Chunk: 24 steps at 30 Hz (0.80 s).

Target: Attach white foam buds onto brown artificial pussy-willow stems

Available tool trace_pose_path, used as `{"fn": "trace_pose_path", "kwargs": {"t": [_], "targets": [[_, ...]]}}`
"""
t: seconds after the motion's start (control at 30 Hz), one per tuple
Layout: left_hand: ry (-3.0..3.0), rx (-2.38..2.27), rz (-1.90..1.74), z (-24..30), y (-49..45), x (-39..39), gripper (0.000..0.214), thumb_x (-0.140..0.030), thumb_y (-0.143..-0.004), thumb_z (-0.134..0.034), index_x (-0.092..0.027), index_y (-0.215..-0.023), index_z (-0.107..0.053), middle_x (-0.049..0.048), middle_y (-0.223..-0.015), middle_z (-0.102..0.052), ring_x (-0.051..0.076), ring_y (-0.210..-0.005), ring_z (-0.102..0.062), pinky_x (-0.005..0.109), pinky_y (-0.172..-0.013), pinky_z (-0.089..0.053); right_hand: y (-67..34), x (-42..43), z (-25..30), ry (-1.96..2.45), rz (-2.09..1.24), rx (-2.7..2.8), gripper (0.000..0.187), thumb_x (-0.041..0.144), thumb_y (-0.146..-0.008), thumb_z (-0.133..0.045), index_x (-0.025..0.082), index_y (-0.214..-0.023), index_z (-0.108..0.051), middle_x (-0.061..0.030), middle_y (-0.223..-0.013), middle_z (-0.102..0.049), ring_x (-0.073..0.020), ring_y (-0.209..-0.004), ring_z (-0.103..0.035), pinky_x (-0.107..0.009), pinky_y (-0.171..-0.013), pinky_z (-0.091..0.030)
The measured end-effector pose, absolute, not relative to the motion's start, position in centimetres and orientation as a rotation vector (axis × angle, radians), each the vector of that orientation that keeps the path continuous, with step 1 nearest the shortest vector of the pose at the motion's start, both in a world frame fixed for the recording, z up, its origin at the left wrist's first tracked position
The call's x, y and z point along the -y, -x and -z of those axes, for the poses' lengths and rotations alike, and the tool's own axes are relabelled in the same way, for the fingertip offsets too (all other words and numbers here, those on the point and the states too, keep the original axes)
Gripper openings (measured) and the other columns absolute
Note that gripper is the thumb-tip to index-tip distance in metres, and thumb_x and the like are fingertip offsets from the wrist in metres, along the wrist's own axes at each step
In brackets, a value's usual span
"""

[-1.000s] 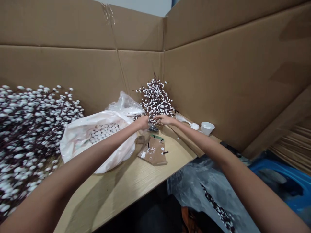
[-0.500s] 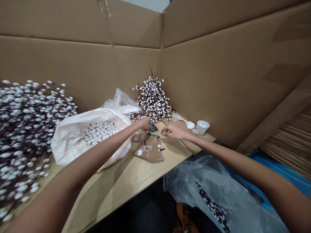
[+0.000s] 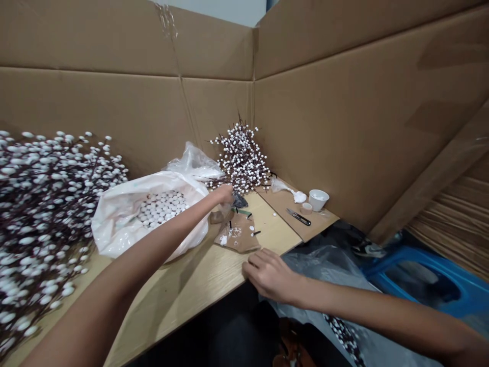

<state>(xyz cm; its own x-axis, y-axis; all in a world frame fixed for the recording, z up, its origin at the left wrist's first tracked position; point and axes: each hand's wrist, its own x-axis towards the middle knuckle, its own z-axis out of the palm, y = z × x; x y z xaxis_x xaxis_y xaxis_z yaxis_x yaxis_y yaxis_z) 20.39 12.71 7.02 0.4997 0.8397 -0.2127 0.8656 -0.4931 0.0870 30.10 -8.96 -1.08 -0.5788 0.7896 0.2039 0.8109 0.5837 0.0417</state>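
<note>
My left hand (image 3: 224,194) is closed at the far side of the table, beside a small bag of dark pieces (image 3: 239,200). Its fingertips are turned away, so anything inside them is hidden. Close by, a brown cardboard piece (image 3: 240,245) bears small white bits and several short black sticks. My right hand (image 3: 270,275) is at the table's front edge with its fingers curled, and I cannot make out what they hold. A large white plastic bag (image 3: 110,224) full of white berry-like balls (image 3: 162,208) lies beneath my left forearm.
Bunches of white-berried stems lie at the left (image 3: 49,193) and in the back corner (image 3: 242,158). Thread snips (image 3: 298,217), a tape roll (image 3: 306,208) and a white cup (image 3: 318,200) stand on the right. Tall cardboard walls (image 3: 344,112) enclose the table; a blue stool (image 3: 420,280) is below.
My right hand has moved from above the table's far part down toward me, to the front edge, uncovering the snips. My left hand has barely moved.
</note>
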Motion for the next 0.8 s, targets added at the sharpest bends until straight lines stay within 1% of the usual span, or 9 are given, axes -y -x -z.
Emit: {"fn": "trace_pose_path", "kwargs": {"t": [0.1, 0.2, 0.27, 0.37, 0.43, 0.5, 0.63, 0.7, 0.8], "targets": [[-2.643, -1.424, -0.015, -9.0, -19.5, -11.8, 0.024, -0.018, -0.078, -0.063, -0.012, -0.1, -0.057, 0.0081, -0.095, -0.062, 0.02, -0.083, -0.06, 0.029, -0.067, -0.048, -29.2, 10.9, 1.7, 1.256, 0.161, 2.599, 0.017, 0.016, -0.087, -0.041, 0.017, -0.087, -0.058, -0.0063, -0.082, -0.064, -0.0188, -0.075, -0.058, -0.03, -0.07, -0.043], [-2.742, -1.338, -0.287, -11.3, -18.6, -9.7, 0.015, -0.015, -0.079, -0.054, -0.014, -0.095, -0.055, 0.0083, -0.096, -0.062, 0.021, -0.088, -0.058, 0.027, -0.07, -0.042, -28.1, 14.0, 1.8, 1.15, 0.044, 2.594, 0.02, 0.026, -0.091, -0.039, 0.019, -0.085, -0.057, -0.0027, -0.075, -0.065, -0.016, -0.068, -0.057, -0.027, -0.067, -0.043], [-2.77, -1.254, -0.418, -12.5, -18.4, -7.2, 0.01, -0.015, -0.081, -0.049, -0.016, -0.089, -0.054, 0.006, -0.091, -0.062, 0.019, -0.085, -0.057, 0.026, -0.069, -0.04, -28.0, 15.8, 1.8, 1.128, -0.037, 2.618, 0.024, 0.03, -0.092, -0.039, 0.02, -0.082, -0.058, -0.0015, -0.071, -0.065, -0.0153, -0.064, -0.057, -0.027, -0.062, -0.042], [-2.818, -0.977, -0.6, -13.6, -19.0, -2.2, 0.002, -0.017, -0.077, -0.054, -0.017, -0.079, -0.054, 0.0012, -0.08, -0.062, 0.015, -0.074, -0.058, 0.024, -0.063, -0.038, -30.1, 16.8, 2.3, 1.337, -0.372, 2.496, 0.025, 0.03, -0.091, -0.042, 0.02, -0.074, -0.058, -0.0016, -0.068, -0.065, -0.0141, -0.061, -0.057, -0.026, -0.06, -0.04], [-2.878, -0.891, -0.541, -13.7, -20.0, 1.4, 0.002, -0.017, -0.075, -0.056, -0.017, -0.074, -0.054, -0.0009, -0.071, -0.06, 0.014, -0.066, -0.057, 0.024, -0.058, -0.036, -33.3, 16.3, 3.8, 1.601, -0.694, 2.167, 0.022, 0.028, -0.087, -0.048, 0.018, -0.07, -0.056, -0.0004, -0.066, -0.063, -0.0119, -0.06, -0.056, -0.023, -0.057, -0.038], [-2.984, -0.736, -0.389, -13.4, -21.2, 4.6, 0.006, -0.013, -0.076, -0.052, -0.018, -0.077, -0.056, -0.0006, -0.066, -0.059, 0.013, -0.058, -0.054, 0.024, -0.055, -0.034, -37.5, 15.9, 6.4, 1.879, -0.917, 1.723, 0.019, 0.024, -0.08, -0.058, 0.017, -0.063, -0.052, 0.002, -0.062, -0.058, -0.0105, -0.061, -0.054, -0.022, -0.06, -0.038], [-3.103, -0.428, -0.16, -11.9, -25.1, 7.7, 0.008, -0.012, -0.075, -0.057, -0.017, -0.081, -0.06, 0.0014, -0.067, -0.058, 0.015, -0.061, -0.056, 0.025, -0.055, -0.036, -45.2, 16.4, 13.5, 2.12, -1.182, 1.438, 0.022, 0.018, -0.078, -0.061, 0.014, -0.06, -0.051, 0.0044, -0.053, -0.05, -0.0093, -0.053, -0.051, -0.021, -0.053, -0.041], [-3.09, -0.402, 0.009, -10.6, -27.6, 7.9, 0.003, -0.015, -0.075, -0.061, -0.016, -0.078, -0.061, 0.0031, -0.067, -0.059, 0.018, -0.064, -0.059, 0.026, -0.055, -0.038, -47.3, 17.4, 16.9, 2.169, -1.347, 1.333, 0.015, 0.023, -0.085, -0.057, 0.011, -0.076, -0.058, 0.0016, -0.065, -0.058, -0.0093, -0.056, -0.055, -0.023, -0.055, -0.047], [-2.99, -0.392, 0.313, -7.2, -31.3, 7.6, 0.014, -0.026, -0.076, -0.066, -0.014, -0.082, -0.064, 0.0069, -0.071, -0.063, 0.023, -0.071, -0.063, 0.028, -0.058, -0.042, -48.4, 18.8, 21.2, 2.153, -1.411, 1.211, 0.025, 0.031, -0.089, -0.053, 0.013, -0.106, -0.057, -0.0053, -0.101, -0.061, -0.015, -0.082, -0.061, -0.033, -0.071, -0.053]]}}
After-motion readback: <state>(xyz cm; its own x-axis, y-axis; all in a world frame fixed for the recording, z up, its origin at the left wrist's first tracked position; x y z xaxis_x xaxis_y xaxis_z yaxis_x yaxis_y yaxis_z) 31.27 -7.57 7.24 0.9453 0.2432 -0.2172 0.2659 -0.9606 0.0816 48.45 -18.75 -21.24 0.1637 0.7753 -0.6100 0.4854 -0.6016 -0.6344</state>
